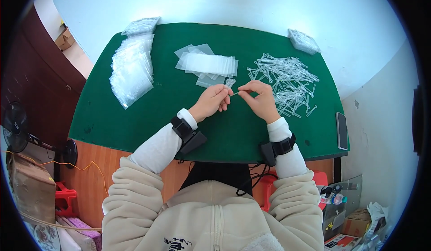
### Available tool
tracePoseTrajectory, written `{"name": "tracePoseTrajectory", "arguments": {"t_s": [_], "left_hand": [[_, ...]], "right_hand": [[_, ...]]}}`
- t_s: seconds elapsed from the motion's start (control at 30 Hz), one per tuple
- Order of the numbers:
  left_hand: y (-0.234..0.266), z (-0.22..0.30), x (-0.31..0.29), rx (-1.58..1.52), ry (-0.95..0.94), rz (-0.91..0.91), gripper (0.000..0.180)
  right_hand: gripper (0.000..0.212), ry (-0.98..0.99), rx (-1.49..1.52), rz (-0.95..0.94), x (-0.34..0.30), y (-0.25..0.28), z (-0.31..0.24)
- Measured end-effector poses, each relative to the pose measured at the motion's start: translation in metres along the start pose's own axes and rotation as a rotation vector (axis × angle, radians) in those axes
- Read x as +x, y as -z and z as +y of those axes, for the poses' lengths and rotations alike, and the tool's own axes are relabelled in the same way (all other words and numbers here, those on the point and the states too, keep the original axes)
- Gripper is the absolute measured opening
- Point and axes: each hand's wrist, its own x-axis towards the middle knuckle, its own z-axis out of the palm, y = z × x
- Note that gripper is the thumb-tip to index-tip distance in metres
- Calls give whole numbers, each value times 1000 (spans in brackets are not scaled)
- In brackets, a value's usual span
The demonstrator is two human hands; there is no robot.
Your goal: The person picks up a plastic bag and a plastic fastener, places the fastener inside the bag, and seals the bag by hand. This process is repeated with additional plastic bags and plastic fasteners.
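Note:
My left hand point(210, 102) is closed round a small bundle of clear plastic sticks point(230, 82), whose ends stick up above the fingers. My right hand point(260, 99) is just to its right, thumb and forefinger pinched on a thin piece point(235, 94) that spans the gap between the hands. Whether that piece is one of the sticks is too small to tell. Right of my hands lies a loose heap of clear plastic sticks with ringed ends point(287, 71). Beyond my left hand, flat clear plastic bags point(208, 63) overlap one another.
The green-covered table point(157, 121) also holds a fanned stack of clear bags point(134, 69) at left. Clear packs lie at the far left point(141, 26) and far right point(304, 41) corners. A phone point(342, 130) rests by the right edge. A black fan point(18, 127) stands left of the table.

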Motion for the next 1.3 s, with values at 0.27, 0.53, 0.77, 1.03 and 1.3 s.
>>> {"name": "tracePoseTrajectory", "arguments": {"t_s": [0.27, 0.53, 0.77, 1.03, 1.3], "left_hand": [[-4, 0, 2, -69, 75, -85, 21], [-1, -4, -2, -108, 97, -138, 22], [-1, -5, -2, -100, 75, -159, 23], [-2, -10, -4, -120, 28, -173, 22], [-1, -7, -7, -103, -38, -204, 23]], "right_hand": [[12, -84, 50, 165, -1, -7, 13], [15, -122, 105, 166, -2, -15, 10], [16, -137, 113, 134, -3, -16, 12], [10, -192, 191, 124, -5, -18, 9], [7, -310, 299, 43, -3, -15, 6]]}}
